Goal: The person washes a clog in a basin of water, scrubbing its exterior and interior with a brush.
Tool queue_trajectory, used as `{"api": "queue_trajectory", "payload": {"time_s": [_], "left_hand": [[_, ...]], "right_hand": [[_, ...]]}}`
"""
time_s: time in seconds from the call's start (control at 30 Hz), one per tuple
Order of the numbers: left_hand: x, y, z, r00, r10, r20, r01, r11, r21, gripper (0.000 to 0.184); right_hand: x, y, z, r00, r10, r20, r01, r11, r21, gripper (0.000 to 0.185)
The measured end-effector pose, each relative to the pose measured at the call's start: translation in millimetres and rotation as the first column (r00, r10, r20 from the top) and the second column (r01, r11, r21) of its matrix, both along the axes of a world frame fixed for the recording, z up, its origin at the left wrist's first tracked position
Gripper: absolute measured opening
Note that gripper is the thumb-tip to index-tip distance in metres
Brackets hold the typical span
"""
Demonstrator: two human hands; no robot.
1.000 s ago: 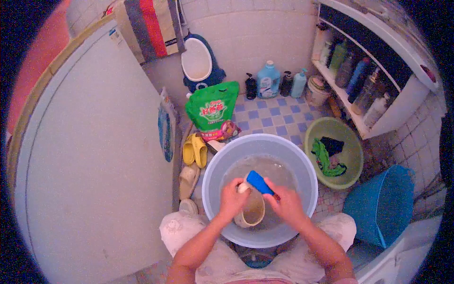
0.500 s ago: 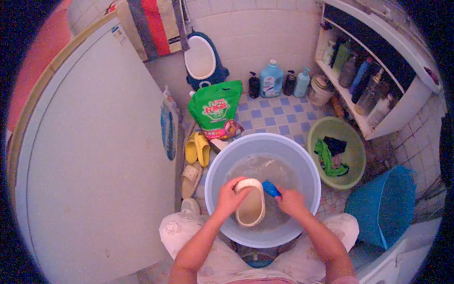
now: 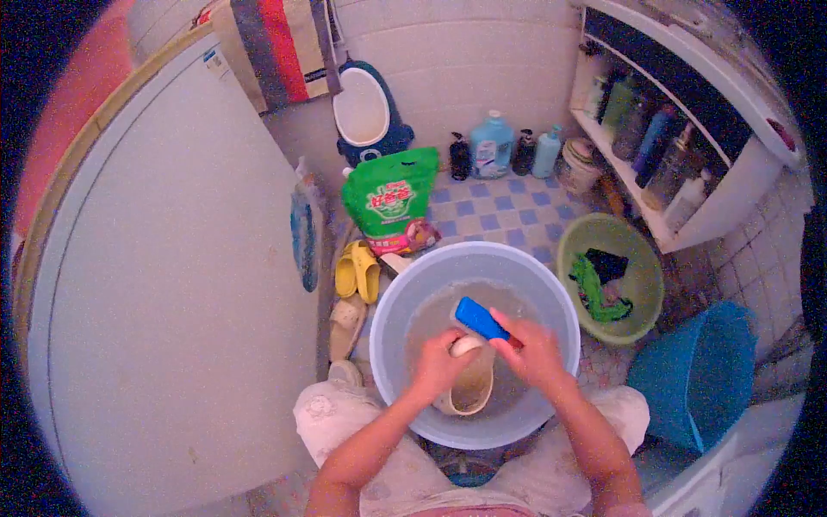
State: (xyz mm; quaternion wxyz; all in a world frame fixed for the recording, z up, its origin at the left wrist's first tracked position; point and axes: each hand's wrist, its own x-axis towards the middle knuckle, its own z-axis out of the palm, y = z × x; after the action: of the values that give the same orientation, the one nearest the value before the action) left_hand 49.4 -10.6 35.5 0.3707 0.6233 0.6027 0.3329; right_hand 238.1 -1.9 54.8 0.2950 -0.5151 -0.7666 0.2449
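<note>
A pale blue basin of cloudy water stands between my knees. Over the water, my left hand grips a cream clog near its upper end, with the opening facing up toward me. My right hand is closed around a blue scrub brush. The brush lies across the top end of the clog, close to my left fingers; I cannot tell whether its bristles touch the clog.
Right of the basin sit a green basin with wet cloth and a blue bucket. A green detergent bag, yellow clogs and another cream clog are on the left. Bottles line the back wall; a white door flanks the left.
The blue brush has moved up and left, over the upper end of the clog. My left hand and the clog have shifted slightly right and down, and the clog has turned.
</note>
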Motion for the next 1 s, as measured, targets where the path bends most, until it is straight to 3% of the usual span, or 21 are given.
{"api": "queue_trajectory", "payload": {"time_s": [0.03, 0.1, 0.2, 0.3, 0.43, 0.5, 0.6, 0.67, 0.73, 0.8, 0.9, 1.0], "left_hand": [[2, 1, -8, 1.0, -0.003, 0.0, 0.003, 1.0, 0.002, 0.034], [2, 4, -24, 0.987, 0.144, 0.064, -0.146, 0.989, 0.016, 0.034], [-13, 9, -24, 0.979, 0.174, 0.11, -0.176, 0.984, 0.006, 0.035], [-14, 8, -14, 0.982, 0.178, 0.064, -0.179, 0.984, 0.01, 0.033], [6, 5, -4, 0.996, 0.073, -0.053, -0.077, 0.994, -0.076, 0.03], [10, 2, -11, 0.994, 0.106, -0.031, -0.1, 0.985, 0.138, 0.029], [4, 3, -13, 0.992, 0.128, -0.015, -0.125, 0.983, 0.131, 0.03], [-7, 8, -21, 0.986, 0.159, 0.041, -0.163, 0.98, 0.117, 0.031], [-6, 4, -15, 0.976, 0.196, 0.092, -0.205, 0.974, 0.096, 0.031], [0, 1, -6, 0.989, 0.146, -0.035, -0.142, 0.985, 0.098, 0.03], [8, 1, -14, 0.99, 0.124, -0.065, -0.115, 0.985, 0.131, 0.03], [7, 4, -21, 0.991, 0.132, 0.002, -0.131, 0.98, 0.152, 0.031]], "right_hand": [[4, 2, -1, 0.999, 0.011, 0.038, -0.013, 0.999, 0.038, 0.051], [13, 5, -5, 0.997, 0.023, 0.075, -0.028, 0.997, 0.077, 0.051], [27, 5, -17, 0.994, 0.085, 0.073, -0.09, 0.993, 0.076, 0.053], [28, 2, -18, 0.972, 0.104, 0.21, -0.108, 0.994, 0.006, 0.053], [9, 3, -12, 0.991, 0.067, 0.119, -0.076, 0.994, 0.08, 0.051], [10, 4, -16, 0.995, 0.019, 0.103, -0.033, 0.99, 0.135, 0.051], [15, 5, -22, 0.998, 0.002, 0.058, -0.005, 0.998, 0.057, 0.052], [18, -3, -22, 0.992, 0.03, 0.123, -0.027, 0.999, -0.029, 0.051], [15, -12, -21, 0.993, 0.031, 0.113, -0.03, 0.999, -0.011, 0.051], [8, -16, -12, 0.995, 0.025, 0.099, -0.027, 1.0, 0.013, 0.05], [4, -12, -2, 0.994, -0.045, 0.096, 0.041, 0.998, 0.04, 0.051], [6, -4, -12, 0.994, -0.108, -0.01, 0.109, 0.993, 0.045, 0.052]]}}
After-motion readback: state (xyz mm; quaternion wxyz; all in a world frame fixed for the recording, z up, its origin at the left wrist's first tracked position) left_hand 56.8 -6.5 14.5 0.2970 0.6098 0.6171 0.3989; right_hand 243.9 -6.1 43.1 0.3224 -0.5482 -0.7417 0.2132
